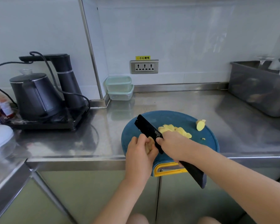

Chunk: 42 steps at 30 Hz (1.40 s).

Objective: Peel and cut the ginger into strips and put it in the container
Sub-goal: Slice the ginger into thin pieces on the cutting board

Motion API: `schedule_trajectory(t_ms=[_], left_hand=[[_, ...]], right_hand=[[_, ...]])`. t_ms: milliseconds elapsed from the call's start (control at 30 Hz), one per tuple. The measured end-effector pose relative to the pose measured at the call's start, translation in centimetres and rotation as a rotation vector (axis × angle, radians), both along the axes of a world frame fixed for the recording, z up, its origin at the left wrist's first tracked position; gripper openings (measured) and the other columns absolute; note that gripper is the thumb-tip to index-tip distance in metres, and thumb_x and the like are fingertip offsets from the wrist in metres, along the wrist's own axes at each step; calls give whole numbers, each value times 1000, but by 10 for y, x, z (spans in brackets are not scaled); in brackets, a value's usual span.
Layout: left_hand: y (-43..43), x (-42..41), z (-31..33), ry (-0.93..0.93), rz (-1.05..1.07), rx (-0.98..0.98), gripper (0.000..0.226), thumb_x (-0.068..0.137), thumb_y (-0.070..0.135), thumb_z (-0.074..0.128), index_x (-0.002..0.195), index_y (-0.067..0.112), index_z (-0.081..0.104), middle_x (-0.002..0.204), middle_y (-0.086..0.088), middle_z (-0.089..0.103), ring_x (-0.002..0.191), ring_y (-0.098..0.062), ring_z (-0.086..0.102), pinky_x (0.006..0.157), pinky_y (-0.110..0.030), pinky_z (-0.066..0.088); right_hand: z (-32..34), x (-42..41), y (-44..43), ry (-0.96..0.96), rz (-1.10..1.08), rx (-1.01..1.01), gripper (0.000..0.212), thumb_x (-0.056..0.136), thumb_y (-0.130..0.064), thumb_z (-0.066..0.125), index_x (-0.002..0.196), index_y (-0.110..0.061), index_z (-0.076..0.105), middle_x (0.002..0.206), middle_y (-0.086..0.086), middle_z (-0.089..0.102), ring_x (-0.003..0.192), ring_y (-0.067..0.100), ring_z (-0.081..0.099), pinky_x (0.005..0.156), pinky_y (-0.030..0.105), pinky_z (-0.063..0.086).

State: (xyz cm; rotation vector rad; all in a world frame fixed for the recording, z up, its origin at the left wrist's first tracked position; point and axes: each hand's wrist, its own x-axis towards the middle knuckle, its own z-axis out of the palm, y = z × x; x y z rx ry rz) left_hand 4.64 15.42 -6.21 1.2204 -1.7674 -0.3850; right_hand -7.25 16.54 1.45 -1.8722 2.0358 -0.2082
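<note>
Can't see much of the ginger chunk point(148, 147): the left hand point(140, 148) is curled round it and the knife point(148, 129) blade covers its right side. The right hand point(173, 145) wraps the knife right where blade meets handle, so that bit is hidden, and the print on the blade is too small to read. The near end of the slices point(178, 130) sits behind that hand too. Hands and arms cover the board point(168, 118)'s near edge. Bottles point(0, 104) and some white thing point(0, 136) get chopped off by the left edge and the bin point(255, 91) by the right. Whatever stands in the bin is just a blur.
</note>
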Motion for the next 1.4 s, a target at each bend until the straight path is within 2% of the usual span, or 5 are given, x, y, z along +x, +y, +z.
schedule_trajectory(t_ms=[333,633,1000,1233,1400], left_hand=[[1,-1,1,1,18,-40,20,79,22,71,83,16,53,79,4,49,70,-14,49,56,-20,35],[1,0,2,8,0,-15,20,86,33,64,89,15,53,85,3,51,75,-12,50,63,-25,43],[0,8,-5,7,-47,-84,30,83,46,48,91,17,55,85,6,48,75,-14,51,65,-27,46],[0,15,-6,-30,-90,-43,39,75,49,44,96,19,57,83,9,45,75,-12,49,64,-19,41],[4,26,-6,-32,-167,-40,28,85,30,61,112,24,60,90,12,49,82,-7,52,72,-16,43]], right_hand=[[-4,-3,11,-22,-58,6,26,102,-30,32,92,-10,45,80,4,47,64,16,43,71,29,38],[-1,16,-5,-52,-74,3,37,102,-20,34,65,-17,33,68,0,39,55,9,35,50,19,31],[6,-11,-14,-96,-195,54,28,104,-23,29,104,-6,51,74,5,47,46,13,49,41,23,40],[18,-47,4,-464,-119,125,14,93,-8,53,91,-21,50,54,4,44,35,13,37,38,24,38],[29,-59,5,-561,-178,183,19,91,-8,51,109,-3,53,52,3,40,36,14,32,37,22,34]])
